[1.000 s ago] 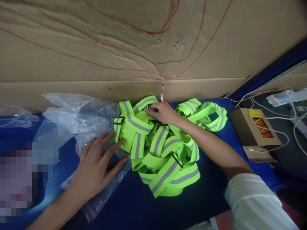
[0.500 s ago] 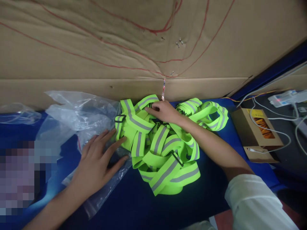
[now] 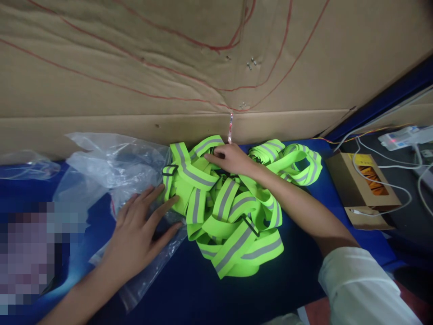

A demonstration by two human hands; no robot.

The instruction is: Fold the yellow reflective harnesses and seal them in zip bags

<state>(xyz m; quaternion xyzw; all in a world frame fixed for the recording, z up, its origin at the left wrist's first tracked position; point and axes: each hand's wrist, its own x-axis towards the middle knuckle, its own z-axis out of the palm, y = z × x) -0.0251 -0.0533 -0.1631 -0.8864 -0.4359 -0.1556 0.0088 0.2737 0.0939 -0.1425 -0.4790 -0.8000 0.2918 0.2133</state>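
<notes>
A tangled heap of neon-yellow reflective straps with grey stripes and black buckles lies on a blue table. My left hand is open, fingers spread, resting over a clear plastic bag. Its fingertips reach the heap's left edge. At the back of the heap, my right hand has its fingers curled into the straps, thumb towards the index finger. It appears closed on a reflective strap, though the other fingertips are hidden. More straps, looped in a bundle, lie to the right, beyond my right forearm.
A tall cardboard panel with red lines rises right behind the straps. An open cardboard box with orange contents stands at the right, a white cable across it. Farther right is a power strip. The left edge holds a pixelated patch.
The view has shifted very slightly. Both hands and the straps keep nearly the same places.
</notes>
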